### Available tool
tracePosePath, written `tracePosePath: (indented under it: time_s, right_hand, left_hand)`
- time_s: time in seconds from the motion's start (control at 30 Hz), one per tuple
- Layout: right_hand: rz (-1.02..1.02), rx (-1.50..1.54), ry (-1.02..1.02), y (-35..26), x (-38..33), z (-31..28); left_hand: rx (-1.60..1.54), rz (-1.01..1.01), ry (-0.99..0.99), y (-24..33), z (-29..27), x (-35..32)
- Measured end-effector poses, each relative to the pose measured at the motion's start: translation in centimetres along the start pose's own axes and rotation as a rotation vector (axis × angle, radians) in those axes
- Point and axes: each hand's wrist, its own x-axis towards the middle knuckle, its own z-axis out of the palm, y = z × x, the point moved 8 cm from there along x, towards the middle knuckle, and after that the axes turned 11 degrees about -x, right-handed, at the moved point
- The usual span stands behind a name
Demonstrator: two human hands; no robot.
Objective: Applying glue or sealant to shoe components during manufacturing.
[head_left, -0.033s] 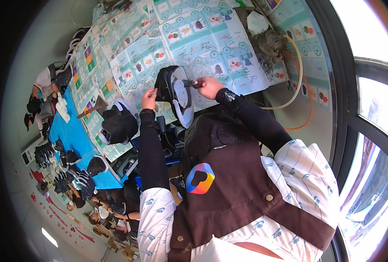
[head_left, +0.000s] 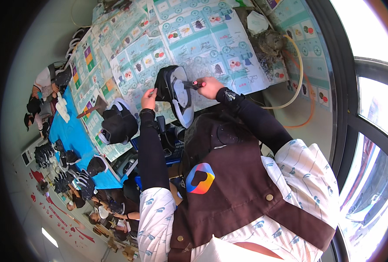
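Upright on the paper-covered table, in the middle, stands a black cap-like piece (head_left: 163, 85) with a pale grey lining facing right and a whitish curved strip at its lower edge. My left hand (head_left: 149, 99) pinches its left side between thumb and fingers. My right hand (head_left: 210, 88) is closed around a dark tool (head_left: 188, 84) with red handle ends. The tool's tip lies against the pale lining, and its exact kind is too small to make out. A second black cap-like piece (head_left: 118, 124) with whitish edging rests to the left of my left hand.
A brown-handled blade-like tool (head_left: 91, 111) lies at the left. Beyond it is a blue table (head_left: 75, 131) with more black pieces, where several people work. A pale hose (head_left: 299, 74) and an orange one (head_left: 311, 105) hang at the right. Below the table edge is a blue crate (head_left: 172, 156).
The dark tool in my right hand has tilted very slightly against the lining. Everything else looks the same.
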Motion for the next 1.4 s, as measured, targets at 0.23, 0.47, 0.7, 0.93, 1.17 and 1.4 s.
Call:
tracePosePath:
  time_s: [0.23, 0.47, 0.7, 0.93, 1.17, 1.4]
  right_hand:
    - [0.005, -0.032, -0.165, -0.9, -1.3, -0.3]
    - [0.022, -0.053, -0.186, 1.5, -1.1, 0.3]
    - [0.013, -0.013, 0.078, 2.0, -1.4, -1.0]
    - [0.008, -0.064, -0.039, 1.5, -2.3, -0.2]
    - [-0.004, 0.002, -0.072, 1.1, -3.5, 0.3]
    - [0.011, -0.044, 0.109, 2.0, -3.0, -1.0]
  left_hand:
    - [0.059, -0.049, 0.016, -1.1, -0.7, -0.3]
    - [0.0, 0.042, 0.054, -0.9, -0.5, 0.0]
    - [-0.03, -0.005, 0.046, 0.3, 0.3, -0.7]
    - [-0.041, -0.021, 0.051, -0.3, -0.7, -1.2]
    - [-0.05, -0.042, 0.025, -0.7, -0.3, -1.0]
    - [-0.102, 0.018, 0.035, -1.6, -0.1, -0.5]
